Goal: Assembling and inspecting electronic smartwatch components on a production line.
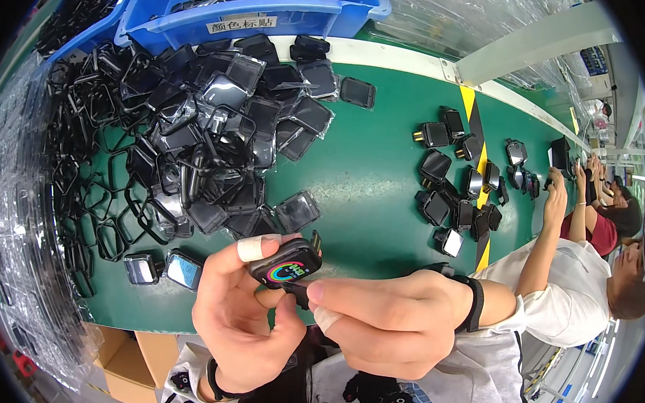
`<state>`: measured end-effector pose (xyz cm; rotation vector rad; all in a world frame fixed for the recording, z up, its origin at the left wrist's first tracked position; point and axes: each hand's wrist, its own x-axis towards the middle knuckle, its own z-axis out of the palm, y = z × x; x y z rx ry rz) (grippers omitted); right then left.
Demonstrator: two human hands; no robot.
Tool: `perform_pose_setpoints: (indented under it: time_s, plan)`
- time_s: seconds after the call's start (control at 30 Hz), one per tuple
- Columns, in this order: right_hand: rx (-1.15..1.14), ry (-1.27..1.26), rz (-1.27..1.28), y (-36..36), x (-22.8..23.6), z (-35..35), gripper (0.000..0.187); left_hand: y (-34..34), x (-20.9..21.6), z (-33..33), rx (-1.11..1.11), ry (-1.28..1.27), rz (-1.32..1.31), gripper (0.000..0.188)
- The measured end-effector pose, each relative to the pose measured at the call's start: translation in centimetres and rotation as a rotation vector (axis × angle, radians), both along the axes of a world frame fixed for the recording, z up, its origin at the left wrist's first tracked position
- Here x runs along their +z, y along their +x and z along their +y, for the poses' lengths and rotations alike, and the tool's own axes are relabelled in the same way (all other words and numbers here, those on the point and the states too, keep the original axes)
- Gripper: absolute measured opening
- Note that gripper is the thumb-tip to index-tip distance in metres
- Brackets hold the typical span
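My left hand (pixel 245 311) holds a black smartwatch body (pixel 287 263) between thumb and fingers, just above the near edge of the green table. Its screen is lit with coloured rings, and a small gold-coloured part sticks up from its top end. A light bandage wraps one left finger. At the watch's lower edge, my right hand (pixel 389 324) pinches a small dark piece (pixel 298 294); the fingers cover most of it, so its kind is unclear. Two more watch bodies (pixel 184 269) with light screens lie left of my left hand.
Thin black frames (pixel 110 236) and film-wrapped black square pieces (pixel 237 85) are heaped on the left of the green table (pixel 361 167). Behind them stands a blue bin (pixel 311 25). Several watch bodies (pixel 437 166) lie by the yellow-black tape (pixel 484 257). A co-worker's hand (pixel 555 201) reaches in at right.
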<state>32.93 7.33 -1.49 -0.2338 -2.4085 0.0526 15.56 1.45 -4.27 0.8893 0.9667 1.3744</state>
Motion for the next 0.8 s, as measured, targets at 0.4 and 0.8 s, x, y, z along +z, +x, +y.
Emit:
perform_pose_setpoints:
  time_s: [0.4,0.8]
  plan:
    - [0.01,0.008,-0.023,-0.14,-0.08,0.15,0.013,-0.15,-0.52,-0.1,-0.01,0.02,0.046,0.051]
    - [0.016,0.001,-0.031,-0.06,-0.17,0.53,0.012,-0.16,-0.13,0.29,-0.024,0.004,0.143,0.044]
